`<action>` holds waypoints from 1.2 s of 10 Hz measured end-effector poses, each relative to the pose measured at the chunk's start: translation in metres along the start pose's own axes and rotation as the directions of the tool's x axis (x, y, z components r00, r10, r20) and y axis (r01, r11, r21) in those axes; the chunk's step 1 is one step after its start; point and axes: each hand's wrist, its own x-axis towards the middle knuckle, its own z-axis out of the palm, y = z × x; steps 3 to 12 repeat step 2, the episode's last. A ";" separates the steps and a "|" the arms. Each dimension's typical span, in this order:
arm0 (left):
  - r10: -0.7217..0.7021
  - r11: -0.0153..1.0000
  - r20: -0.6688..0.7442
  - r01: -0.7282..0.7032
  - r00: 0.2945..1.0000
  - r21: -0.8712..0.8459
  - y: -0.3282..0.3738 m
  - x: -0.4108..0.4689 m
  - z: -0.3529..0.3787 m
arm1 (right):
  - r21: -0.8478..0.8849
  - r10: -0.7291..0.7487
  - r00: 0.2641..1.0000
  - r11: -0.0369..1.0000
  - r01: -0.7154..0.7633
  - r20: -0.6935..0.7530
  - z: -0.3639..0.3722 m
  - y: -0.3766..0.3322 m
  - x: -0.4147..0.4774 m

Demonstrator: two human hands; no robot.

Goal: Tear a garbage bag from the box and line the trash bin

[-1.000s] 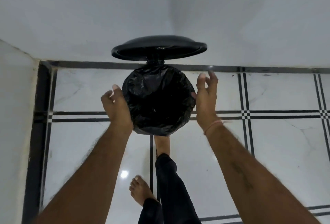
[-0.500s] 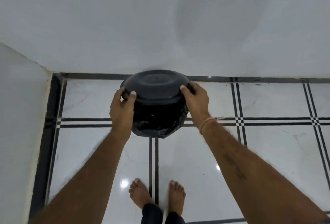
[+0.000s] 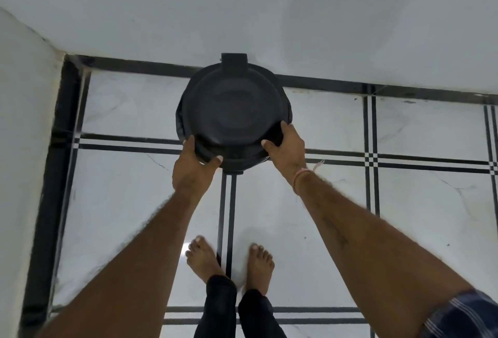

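A round black trash bin (image 3: 234,114) stands on the tiled floor against the back wall, seen from above with its lid down. A rim of black garbage bag (image 3: 180,119) sticks out around the bin's edge under the lid. My left hand (image 3: 192,166) grips the bin's near left edge, thumb on the lid. My right hand (image 3: 284,149) grips the near right edge, thumb on top too. The garbage bag box is not in view.
A white wall (image 3: 242,8) runs behind the bin and a second wall (image 3: 21,149) closes the corner at the left. My two bare feet (image 3: 229,259) stand on the glossy white floor with black lines (image 3: 404,203), just in front of the bin.
The lid went from standing open over the lined bin to lying shut. My foot came off the pedal and stands beside the other. Both hands moved onto the lid's near edge.
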 end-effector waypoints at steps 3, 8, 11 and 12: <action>0.160 0.984 -0.108 -0.167 0.981 -0.063 0.086 -0.077 -0.104 | 0.135 -0.151 0.986 0.978 0.159 -0.069 -0.088 -0.075 -0.074; 0.160 0.984 -0.108 -0.167 0.981 -0.063 0.086 -0.077 -0.104 | 0.135 -0.151 0.986 0.978 0.159 -0.069 -0.088 -0.075 -0.074; 0.160 0.984 -0.108 -0.167 0.981 -0.063 0.086 -0.077 -0.104 | 0.135 -0.151 0.986 0.978 0.159 -0.069 -0.088 -0.075 -0.074; 0.160 0.984 -0.108 -0.167 0.981 -0.063 0.086 -0.077 -0.104 | 0.135 -0.151 0.986 0.978 0.159 -0.069 -0.088 -0.075 -0.074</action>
